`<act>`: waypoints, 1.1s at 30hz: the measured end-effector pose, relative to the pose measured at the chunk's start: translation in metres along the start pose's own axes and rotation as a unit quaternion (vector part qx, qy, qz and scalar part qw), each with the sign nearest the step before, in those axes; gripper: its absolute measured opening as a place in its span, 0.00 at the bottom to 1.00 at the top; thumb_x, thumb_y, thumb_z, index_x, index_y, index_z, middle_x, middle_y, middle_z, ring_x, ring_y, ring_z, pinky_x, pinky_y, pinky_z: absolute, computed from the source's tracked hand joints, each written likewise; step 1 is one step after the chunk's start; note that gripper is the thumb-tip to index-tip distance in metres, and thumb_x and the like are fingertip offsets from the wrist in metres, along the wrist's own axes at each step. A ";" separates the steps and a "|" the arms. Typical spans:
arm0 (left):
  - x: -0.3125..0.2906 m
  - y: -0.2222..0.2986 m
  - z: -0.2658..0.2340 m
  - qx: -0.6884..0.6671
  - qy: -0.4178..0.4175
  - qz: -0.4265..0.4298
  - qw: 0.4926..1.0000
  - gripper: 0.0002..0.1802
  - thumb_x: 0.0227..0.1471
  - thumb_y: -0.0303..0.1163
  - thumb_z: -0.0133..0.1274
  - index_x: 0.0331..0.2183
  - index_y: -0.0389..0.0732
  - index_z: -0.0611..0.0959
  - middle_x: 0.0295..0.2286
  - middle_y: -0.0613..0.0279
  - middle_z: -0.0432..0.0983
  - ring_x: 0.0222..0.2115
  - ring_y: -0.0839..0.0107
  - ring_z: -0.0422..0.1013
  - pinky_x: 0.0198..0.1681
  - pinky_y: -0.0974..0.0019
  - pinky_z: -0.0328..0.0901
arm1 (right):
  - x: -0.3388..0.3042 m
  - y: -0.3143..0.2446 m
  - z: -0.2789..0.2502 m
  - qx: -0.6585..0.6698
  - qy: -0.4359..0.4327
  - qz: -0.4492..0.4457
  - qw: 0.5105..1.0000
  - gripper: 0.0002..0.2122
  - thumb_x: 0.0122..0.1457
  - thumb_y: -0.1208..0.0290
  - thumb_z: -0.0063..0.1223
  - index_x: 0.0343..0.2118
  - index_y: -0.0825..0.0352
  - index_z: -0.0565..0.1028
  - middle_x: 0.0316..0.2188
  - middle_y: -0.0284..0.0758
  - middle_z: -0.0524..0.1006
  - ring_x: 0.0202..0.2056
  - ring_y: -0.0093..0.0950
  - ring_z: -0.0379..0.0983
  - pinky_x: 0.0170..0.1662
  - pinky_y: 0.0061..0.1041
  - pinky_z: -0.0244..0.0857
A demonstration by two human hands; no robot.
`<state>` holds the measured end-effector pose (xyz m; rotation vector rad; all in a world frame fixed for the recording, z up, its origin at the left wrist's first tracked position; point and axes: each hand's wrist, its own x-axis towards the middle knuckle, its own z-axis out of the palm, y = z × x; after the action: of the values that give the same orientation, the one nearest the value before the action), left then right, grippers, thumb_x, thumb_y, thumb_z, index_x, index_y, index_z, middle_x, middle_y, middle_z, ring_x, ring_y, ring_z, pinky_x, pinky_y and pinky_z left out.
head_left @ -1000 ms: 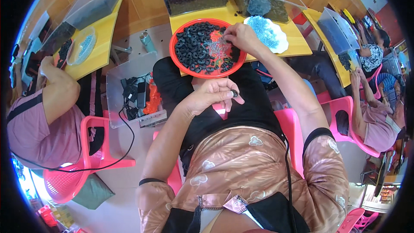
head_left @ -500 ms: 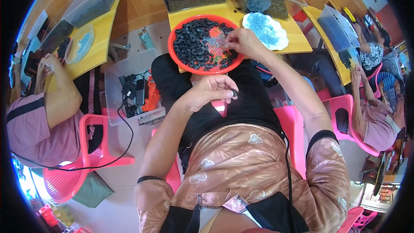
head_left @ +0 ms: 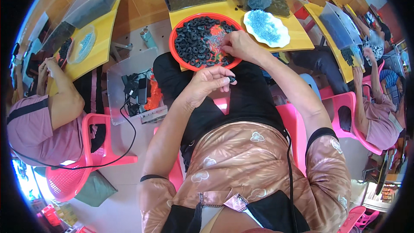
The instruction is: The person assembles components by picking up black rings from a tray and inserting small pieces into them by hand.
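My left hand (head_left: 209,85) pinches a small black ring-shaped part (head_left: 232,79) between thumb and fingertips, above my lap. A round red tray (head_left: 171,51) lies in front of me, heaped with black ring-shaped parts (head_left: 194,39). Small clear bits (head_left: 214,41) are scattered over its bare patch, right of the heap. My right hand (head_left: 241,45) is over the tray's right side, its fingers pinched together at the small bits. What those fingertips hold, if anything, is too small to make out.
A white scalloped dish (head_left: 282,39) of small bluish pieces stands right of the tray on a yellow table (head_left: 302,41). Clear bins (head_left: 196,0) of black parts stand behind. Co-workers (head_left: 45,116) sit at both sides. A clear box (head_left: 113,86) with cables is at left.
My left hand has risen slightly and turned the black part. My right hand has shifted a little down over the tray, fingers still pinched.
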<state>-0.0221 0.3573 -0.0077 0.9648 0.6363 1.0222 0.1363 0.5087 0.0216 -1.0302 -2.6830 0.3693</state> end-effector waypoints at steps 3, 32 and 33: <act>0.001 -0.001 -0.002 -0.026 0.036 0.032 0.998 0.11 0.54 0.28 0.55 0.40 0.37 0.78 0.34 0.61 0.78 0.30 0.79 0.71 0.37 0.75 0.67 | -0.012 -0.009 -0.011 0.107 0.057 0.027 0.992 0.07 0.50 0.72 0.59 0.29 0.70 0.80 0.21 0.40 0.78 0.24 0.29 0.77 0.30 0.27 0.69; 0.007 -0.005 0.002 -0.001 0.170 0.186 0.968 0.09 0.54 0.24 0.54 0.38 0.36 0.75 0.29 0.60 0.77 0.29 0.75 0.75 0.34 0.73 0.70 | -0.077 -0.088 0.027 0.673 0.195 0.105 0.706 0.08 0.60 0.72 0.53 0.38 0.70 0.75 0.31 0.30 0.77 0.30 0.16 0.73 0.38 0.19 0.72; 0.006 -0.005 0.002 0.002 0.168 0.189 0.967 0.08 0.54 0.24 0.54 0.38 0.36 0.75 0.29 0.60 0.77 0.29 0.75 0.75 0.34 0.73 0.70 | -0.077 -0.086 0.026 0.670 0.184 0.104 0.711 0.08 0.60 0.72 0.53 0.37 0.70 0.75 0.31 0.30 0.77 0.30 0.16 0.73 0.38 0.19 0.72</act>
<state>-0.0153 0.3613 -0.0116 0.9438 0.7467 1.5463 0.1307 0.3901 0.0143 -0.7042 -1.2445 1.5965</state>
